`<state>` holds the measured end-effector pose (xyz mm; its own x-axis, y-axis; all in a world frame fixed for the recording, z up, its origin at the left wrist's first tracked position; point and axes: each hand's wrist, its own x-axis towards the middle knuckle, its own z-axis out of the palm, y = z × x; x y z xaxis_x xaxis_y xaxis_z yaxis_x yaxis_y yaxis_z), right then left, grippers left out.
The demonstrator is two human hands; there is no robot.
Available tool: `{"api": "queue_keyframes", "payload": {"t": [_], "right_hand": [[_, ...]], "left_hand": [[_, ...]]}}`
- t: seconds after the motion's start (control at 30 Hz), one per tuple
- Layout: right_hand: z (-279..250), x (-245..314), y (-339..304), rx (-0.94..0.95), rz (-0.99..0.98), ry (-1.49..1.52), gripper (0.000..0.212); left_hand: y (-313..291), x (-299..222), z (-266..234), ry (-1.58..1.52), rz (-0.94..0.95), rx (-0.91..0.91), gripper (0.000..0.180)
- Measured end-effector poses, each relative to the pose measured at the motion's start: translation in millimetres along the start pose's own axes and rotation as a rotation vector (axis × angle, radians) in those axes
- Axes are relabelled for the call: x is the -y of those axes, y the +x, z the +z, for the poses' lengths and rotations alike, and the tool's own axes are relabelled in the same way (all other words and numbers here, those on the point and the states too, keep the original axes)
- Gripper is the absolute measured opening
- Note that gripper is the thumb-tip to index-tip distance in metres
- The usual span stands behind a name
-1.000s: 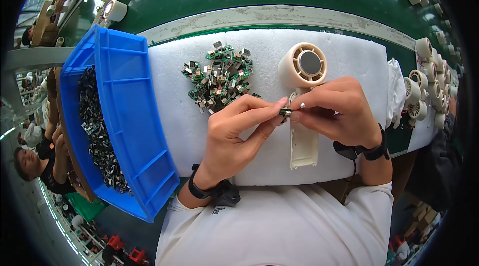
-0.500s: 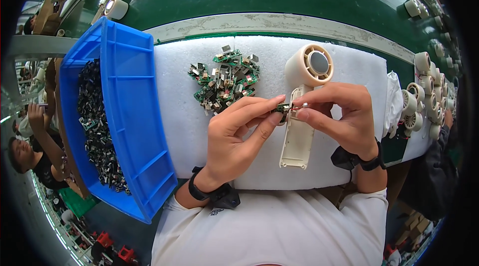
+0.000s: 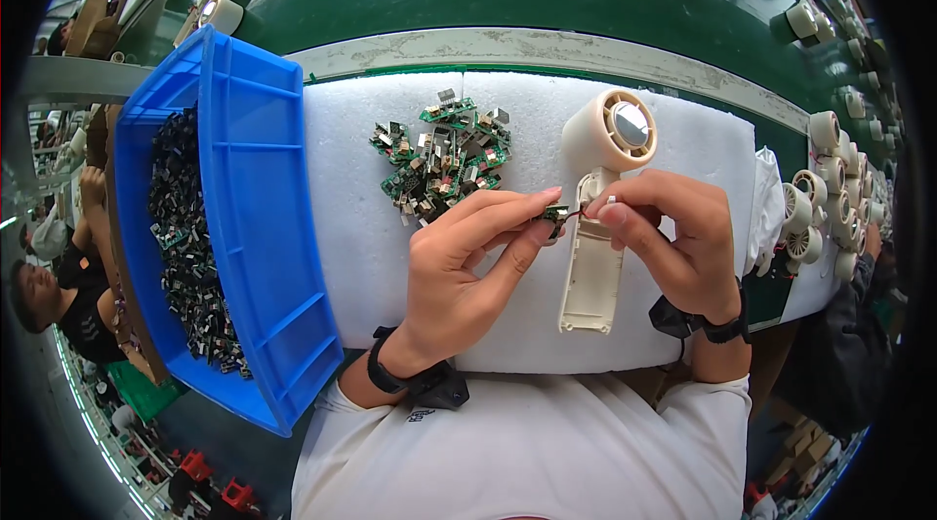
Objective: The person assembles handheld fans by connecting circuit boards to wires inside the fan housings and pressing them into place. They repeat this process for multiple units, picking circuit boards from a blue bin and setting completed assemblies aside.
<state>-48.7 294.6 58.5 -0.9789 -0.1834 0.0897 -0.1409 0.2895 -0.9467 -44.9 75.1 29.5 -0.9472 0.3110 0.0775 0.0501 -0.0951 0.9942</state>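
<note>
My left hand [image 3: 467, 271] pinches a small green circuit board [image 3: 554, 216] between thumb and fingertips. Just right of it, my right hand [image 3: 678, 237] is closed on thin red and dark wires [image 3: 576, 214], with a small white connector [image 3: 611, 200] showing at the fingertips. Below both hands lies a cream handheld fan [image 3: 590, 276], its long handle an open shell pointing toward me. The round fan head [image 3: 610, 130], with a shiny disc in its centre, lies at the far end. My fingers partly hide where wires and handle meet.
A pile of circuit boards [image 3: 444, 164] sits on the white foam sheet [image 3: 356, 257]. At left, a tilted blue bin [image 3: 264, 198] holds many more. Several cream fan heads [image 3: 805, 213] stand at right beside a white bag [image 3: 766, 198]. Another person [image 3: 83, 276] is at far left.
My right hand has drawn slightly away from the board, exposing more wire between the hands. The fan has shifted slightly right, and its head has turned a little.
</note>
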Motion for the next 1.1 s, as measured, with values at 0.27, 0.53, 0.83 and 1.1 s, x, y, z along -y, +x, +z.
{"api": "queue_keyframes", "payload": {"t": [0.27,0.53,0.83,1.1], "right_hand": [[-2,4,3,0.119,-0.149,-0.323,0.010],[10,3,0,-0.011,-0.272,-0.423,0.016],[4,2,4,0.042,-0.338,-0.442,0.024],[-2,0,6,0.077,-0.457,-0.442,0.023]], "left_hand": [[-1,1,2,0.034,-0.002,-0.002,0.032],[-3,4,1,0.125,0.074,-0.011,0.033],[4,-1,3,0.398,0.261,-0.045,0.037],[5,-3,5,0.451,0.343,-0.045,0.038]]}}
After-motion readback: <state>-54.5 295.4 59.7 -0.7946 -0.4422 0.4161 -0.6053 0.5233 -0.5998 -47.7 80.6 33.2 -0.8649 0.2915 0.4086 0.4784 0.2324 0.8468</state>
